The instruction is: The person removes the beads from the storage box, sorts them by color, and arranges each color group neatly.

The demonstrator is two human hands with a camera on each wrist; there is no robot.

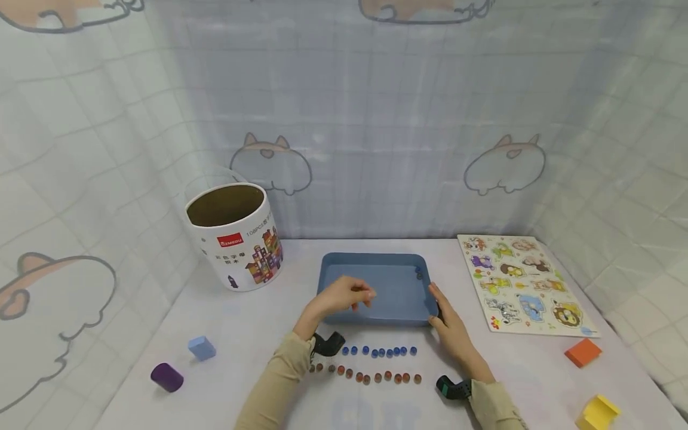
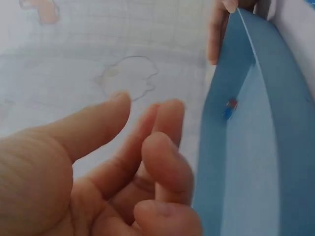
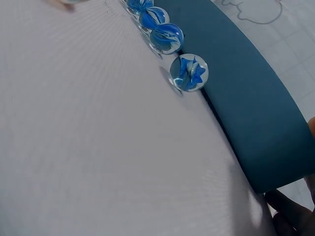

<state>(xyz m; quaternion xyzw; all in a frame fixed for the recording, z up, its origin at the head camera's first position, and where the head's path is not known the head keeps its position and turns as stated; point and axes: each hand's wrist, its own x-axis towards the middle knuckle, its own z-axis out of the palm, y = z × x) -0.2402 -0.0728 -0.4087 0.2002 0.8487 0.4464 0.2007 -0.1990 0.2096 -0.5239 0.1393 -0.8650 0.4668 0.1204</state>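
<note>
Hovering over the near-left part of the blue tray (image 1: pixel 376 266), the left hand (image 1: pixel 340 297) has loosely curled fingers that pinch nothing visible. Right hand (image 1: pixel 450 325) grips the tray's near-right corner. Two marbles (image 1: pixel 418 273) lie in its far-right corner; rows of blue marbles (image 1: pixel 378 351) and reddish marbles (image 1: pixel 371 377) run lengthwise along the table's near edge, left hand nearer.
</note>
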